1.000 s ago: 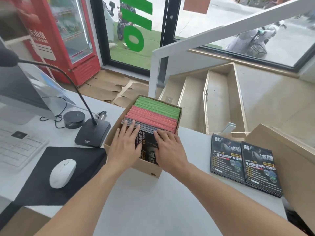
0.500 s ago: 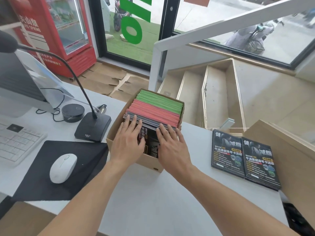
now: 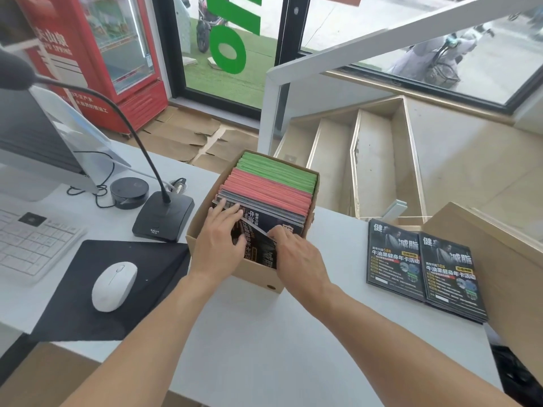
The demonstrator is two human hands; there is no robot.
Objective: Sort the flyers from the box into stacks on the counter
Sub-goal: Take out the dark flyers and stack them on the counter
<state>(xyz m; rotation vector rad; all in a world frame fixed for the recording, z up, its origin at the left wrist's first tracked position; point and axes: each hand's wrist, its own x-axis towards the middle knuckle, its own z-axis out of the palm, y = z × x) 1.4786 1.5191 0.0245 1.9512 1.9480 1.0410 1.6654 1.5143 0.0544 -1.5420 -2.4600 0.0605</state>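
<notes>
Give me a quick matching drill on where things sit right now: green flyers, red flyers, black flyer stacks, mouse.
Things:
1. green flyers
2. red flyers
3. black flyer stacks
4. mouse

Places:
A. on the black mat, left of the box
B. far end of the box
C. on the counter, right of the box
D. middle of the box

Pairs: 1-B, 2-D, 3-C, 4-A

- Bare counter (image 3: pixel 264 333) lies open in front of the box (image 3: pixel 258 277).
- Left of the box, the mic base (image 3: pixel 163 217) stands just beside it, with the mouse (image 3: pixel 114 286) nearer the front edge.
- To the right, two flyer stacks (image 3: pixel 423 268) lie against a cardboard panel (image 3: pixel 511 274); a clear strip separates them from the box.
</notes>
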